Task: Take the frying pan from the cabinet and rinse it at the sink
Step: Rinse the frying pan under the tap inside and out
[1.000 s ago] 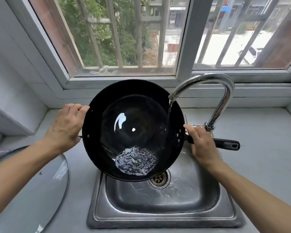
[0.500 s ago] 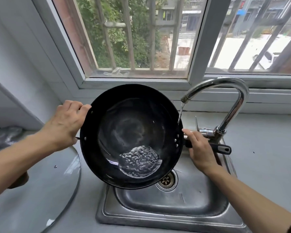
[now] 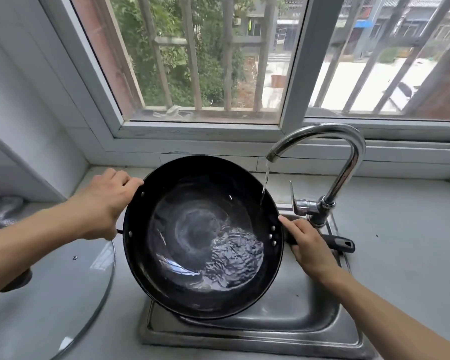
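A black frying pan hangs over the steel sink, tilted toward me and to the right. Water has pooled in its lower right part. My left hand grips the pan's left rim. My right hand is closed around the black handle close to the pan's right side. A thin stream of water falls from the chrome faucet onto the pan's upper right inner wall.
A large glass lid lies on the grey counter at the left. The faucet base and its lever stand just behind my right hand. A barred window runs along the back wall. The counter extends to the right.
The pan has tipped so the pooled water slid to the lower right and spread wider. The view has shifted, so the pan and sink sit further right. Both hands keep their hold.
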`<action>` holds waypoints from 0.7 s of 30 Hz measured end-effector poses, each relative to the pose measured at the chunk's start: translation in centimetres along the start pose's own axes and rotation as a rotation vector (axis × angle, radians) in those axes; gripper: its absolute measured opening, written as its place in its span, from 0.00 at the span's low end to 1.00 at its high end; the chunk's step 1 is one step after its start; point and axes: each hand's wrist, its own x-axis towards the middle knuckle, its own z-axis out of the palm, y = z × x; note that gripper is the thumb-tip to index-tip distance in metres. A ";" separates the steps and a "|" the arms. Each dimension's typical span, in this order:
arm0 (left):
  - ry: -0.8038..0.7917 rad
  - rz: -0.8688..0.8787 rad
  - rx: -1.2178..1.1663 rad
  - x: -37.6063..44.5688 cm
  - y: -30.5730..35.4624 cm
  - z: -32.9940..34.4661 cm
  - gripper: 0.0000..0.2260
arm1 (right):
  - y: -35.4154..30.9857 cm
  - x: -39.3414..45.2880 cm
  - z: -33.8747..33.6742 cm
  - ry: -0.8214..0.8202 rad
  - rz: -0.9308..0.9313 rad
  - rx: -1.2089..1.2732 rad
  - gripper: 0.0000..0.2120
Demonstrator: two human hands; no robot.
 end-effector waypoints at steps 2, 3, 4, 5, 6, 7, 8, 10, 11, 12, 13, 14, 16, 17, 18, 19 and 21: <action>-0.027 0.000 0.004 -0.3 0.3 -0.3 0.46 | 0.1 -0.5 -0.1 -0.010 -0.001 -0.001 0.40; -0.039 0.002 0.005 -0.5 0.3 -0.4 0.46 | 0.1 -0.7 -0.2 -0.018 -0.003 -0.001 0.40; -0.051 0.005 0.006 -0.6 0.4 -0.5 0.46 | 0.1 -0.9 -0.3 -0.027 -0.004 0.000 0.41; -0.064 0.009 0.005 -0.6 0.5 -0.6 0.46 | 0.1 -1.0 -0.5 -0.035 -0.003 -0.002 0.41; -0.077 0.011 0.001 -0.7 0.6 -0.6 0.46 | 0.2 -1.2 -0.6 -0.041 0.000 -0.003 0.41; -0.087 0.015 -0.007 -0.7 0.7 -0.6 0.45 | 0.2 -1.3 -0.7 -0.046 0.005 -0.004 0.42; -0.095 0.020 -0.013 -0.7 0.8 -0.6 0.45 | 0.2 -1.5 -0.8 -0.049 0.012 -0.006 0.42; -0.115 0.038 -0.009 -0.8 1.0 -0.6 0.44 | 0.2 -1.7 -1.2 -0.051 0.029 -0.009 0.42; -0.126 0.045 -0.001 -1.0 1.1 -0.6 0.44 | 0.1 -1.9 -1.3 -0.053 0.037 -0.009 0.41; -0.140 0.049 0.008 -1.1 1.3 -0.5 0.44 | 0.1 -2.1 -1.5 -0.054 0.047 -0.010 0.41; -0.153 0.057 0.014 -1.2 1.4 -0.5 0.43 | 0.0 -2.2 -1.6 -0.053 0.058 -0.011 0.40; -0.170 0.066 0.012 -1.2 1.5 -0.4 0.43 | -0.1 -2.4 -1.7 -0.049 0.066 -0.013 0.40; -0.220 0.084 -0.028 -1.4 1.5 -0.4 0.42 | -0.4 -2.7 -1.9 -0.046 0.072 -0.017 0.38; -0.244 0.090 -0.050 -1.6 1.6 -0.4 0.42 | -0.6 -2.8 -2.1 -0.052 0.074 -0.025 0.37; -0.263 0.095 -0.067 -1.7 1.5 -0.3 0.42 | -0.7 -2.9 -2.3 -0.060 0.074 -0.037 0.37; -0.278 0.098 -0.085 -1.9 1.5 -0.2 0.42 | -0.8 -3.1 -2.4 -0.068 0.072 -0.052 0.36; -0.305 0.107 -0.145 -2.1 1.4 0.2 0.43 | -0.8 -3.4 -2.8 -0.077 0.062 -0.079 0.37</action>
